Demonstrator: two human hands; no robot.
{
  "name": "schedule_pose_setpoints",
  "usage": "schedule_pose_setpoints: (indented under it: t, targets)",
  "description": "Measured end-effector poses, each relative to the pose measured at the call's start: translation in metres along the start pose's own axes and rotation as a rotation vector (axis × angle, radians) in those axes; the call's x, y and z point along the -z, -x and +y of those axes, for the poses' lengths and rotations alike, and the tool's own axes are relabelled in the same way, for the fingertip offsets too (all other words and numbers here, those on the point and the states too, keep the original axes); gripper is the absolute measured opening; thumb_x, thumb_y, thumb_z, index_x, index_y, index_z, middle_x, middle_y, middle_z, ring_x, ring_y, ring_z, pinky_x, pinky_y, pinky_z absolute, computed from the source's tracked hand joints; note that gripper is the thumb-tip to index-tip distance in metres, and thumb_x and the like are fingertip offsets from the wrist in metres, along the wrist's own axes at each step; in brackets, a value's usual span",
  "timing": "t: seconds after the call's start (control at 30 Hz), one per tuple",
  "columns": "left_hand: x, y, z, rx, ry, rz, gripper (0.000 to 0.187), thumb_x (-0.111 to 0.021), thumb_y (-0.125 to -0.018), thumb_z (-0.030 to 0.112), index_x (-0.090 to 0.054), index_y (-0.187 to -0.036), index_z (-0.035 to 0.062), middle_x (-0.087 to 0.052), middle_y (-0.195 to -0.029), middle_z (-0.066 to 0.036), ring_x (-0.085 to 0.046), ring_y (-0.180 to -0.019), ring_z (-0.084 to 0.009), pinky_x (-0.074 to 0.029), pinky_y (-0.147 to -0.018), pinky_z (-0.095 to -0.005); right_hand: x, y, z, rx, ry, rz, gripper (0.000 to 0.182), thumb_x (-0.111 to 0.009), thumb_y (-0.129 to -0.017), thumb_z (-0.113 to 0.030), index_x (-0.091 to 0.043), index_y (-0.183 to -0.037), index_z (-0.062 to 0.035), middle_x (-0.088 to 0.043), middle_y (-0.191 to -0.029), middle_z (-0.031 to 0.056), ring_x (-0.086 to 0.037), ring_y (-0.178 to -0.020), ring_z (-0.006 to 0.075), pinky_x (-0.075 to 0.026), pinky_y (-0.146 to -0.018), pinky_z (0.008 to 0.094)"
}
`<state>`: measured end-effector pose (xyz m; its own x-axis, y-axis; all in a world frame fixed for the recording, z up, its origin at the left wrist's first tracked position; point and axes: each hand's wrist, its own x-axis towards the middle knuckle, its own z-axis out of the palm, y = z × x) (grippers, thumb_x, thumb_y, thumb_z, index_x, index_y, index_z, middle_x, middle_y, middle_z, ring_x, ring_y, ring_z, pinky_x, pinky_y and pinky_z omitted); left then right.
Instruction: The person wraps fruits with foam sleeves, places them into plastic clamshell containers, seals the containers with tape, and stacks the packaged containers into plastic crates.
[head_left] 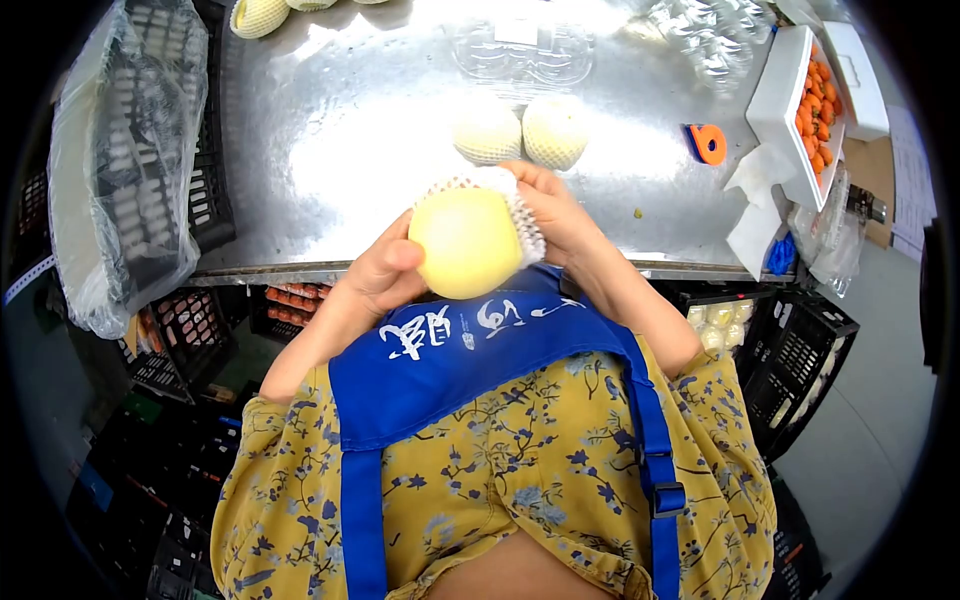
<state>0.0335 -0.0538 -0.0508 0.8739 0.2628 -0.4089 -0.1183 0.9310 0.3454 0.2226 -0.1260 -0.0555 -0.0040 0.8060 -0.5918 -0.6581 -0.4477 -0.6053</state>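
Note:
A round, smooth yellow fruit (465, 240), pear-like in look, is held just in front of my apron. My left hand (387, 270) grips its left side, thumb on the skin. My right hand (550, 208) is closed on the white foam net (527, 225), which lies around the far and right sides of the fruit. The near face is bare. Just beyond my hands, two more fruits in foam nets, a left one (487, 132) and a right one (555, 132), sit side by side on the metal table (330, 170).
Clear plastic clamshells (520, 55) lie at the back. An orange tape dispenser (707, 144) and a white foam box (785, 110) of small orange produce are at right. A plastic-covered crate (130, 160) stands left. Black crates (800, 360) sit below the table edge.

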Motion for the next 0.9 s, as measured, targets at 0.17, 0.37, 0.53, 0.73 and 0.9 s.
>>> schedule_pose_setpoints:
  t: [0.17, 0.37, 0.53, 0.73, 0.9]
  targets:
    - [-0.013, -0.01, 0.009, -0.183, -0.48, 0.17, 0.077, -0.079, -0.065, 0.016, -0.04, -0.129, 0.0023, -0.055, -0.115, -0.01, -0.054, -0.106, -0.0174, -0.045, -0.091, -0.0315, 0.009, 0.003, 0.013, 0.529, 0.79, 0.268, 0.014, -0.054, -0.082, 0.002, -0.049, -0.095, -0.0013, -0.054, -0.076, 0.0079, -0.052, -0.068, 0.0156, -0.041, -0.06, 0.0259]
    - [0.005, -0.019, -0.008, -0.505, -1.125, 0.351, 0.075, -0.079, -0.059, 0.012, -0.043, -0.124, 0.0054, -0.051, -0.118, -0.013, -0.052, -0.108, -0.0236, -0.044, -0.09, -0.0342, -0.002, 0.032, 0.02, 0.804, 1.005, 0.015, 0.022, -0.06, -0.076, -0.001, -0.051, -0.096, -0.0036, -0.055, -0.081, 0.0098, -0.055, -0.071, 0.0179, -0.044, -0.062, 0.0276]
    - [0.016, -0.022, -0.016, -0.581, -1.457, 0.299, 0.082, -0.079, -0.055, 0.009, -0.039, -0.127, 0.0055, -0.045, -0.126, -0.016, -0.045, -0.119, -0.0274, -0.041, -0.096, -0.0366, 0.031, 0.033, 0.022, 0.351, 0.595, -0.012, 0.023, -0.064, -0.079, -0.004, -0.056, -0.1, -0.0027, -0.054, -0.084, 0.0035, -0.055, -0.078, 0.0109, -0.047, -0.068, 0.0264]
    - [0.021, -0.024, -0.015, -0.668, -1.585, 0.304, 0.079, -0.083, -0.05, 0.014, -0.046, -0.12, 0.0089, -0.047, -0.124, -0.02, -0.05, -0.112, -0.0369, -0.045, -0.09, -0.0416, 0.033, 0.041, 0.003, 0.142, 0.491, -0.414, 0.02, -0.062, -0.082, -0.008, -0.059, -0.1, -0.0028, -0.058, -0.077, 0.0062, -0.058, -0.069, 0.0155, -0.049, -0.068, 0.0257]
    - [0.026, -0.038, -0.014, -0.892, -1.851, 0.081, 0.07, -0.08, -0.051, 0.015, -0.052, -0.115, 0.0131, -0.048, -0.125, -0.016, -0.05, -0.111, -0.0347, -0.048, -0.088, -0.0395, 0.044, 0.018, 0.029, 0.508, 1.13, 0.132, 0.02, -0.066, -0.076, -0.012, -0.055, -0.089, -0.0026, -0.055, -0.073, 0.0106, -0.057, -0.066, 0.0234, -0.046, -0.061, 0.034]
